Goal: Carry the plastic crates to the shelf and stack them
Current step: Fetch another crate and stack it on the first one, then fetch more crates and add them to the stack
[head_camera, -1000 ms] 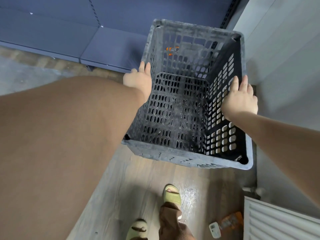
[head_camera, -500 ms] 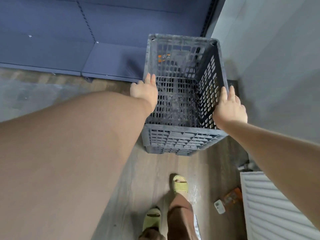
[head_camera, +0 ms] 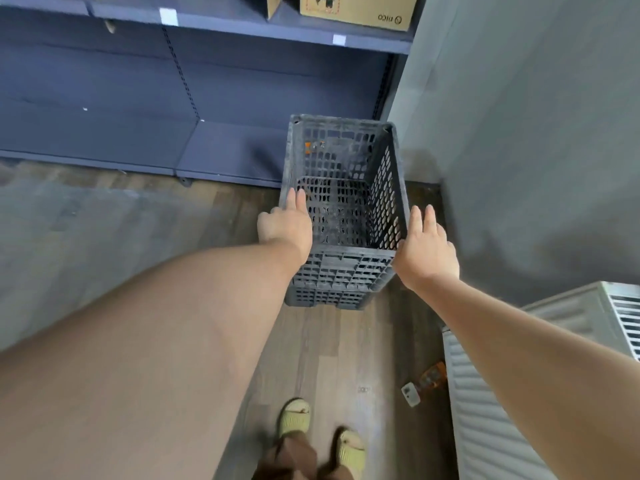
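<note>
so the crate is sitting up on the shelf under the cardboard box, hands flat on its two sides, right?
Not quite. In the head view the crate stands on a second crate on the wooden floor before the shelf, not up on it. The rest holds: left hand and right hand lie flat on its sides.

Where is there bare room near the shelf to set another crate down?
The low shelf deck left of the crate is bare, and so is the floor in front of it. It is tight to the right: the crate sits close to the grey wall, with a radiator nearer you.
</note>
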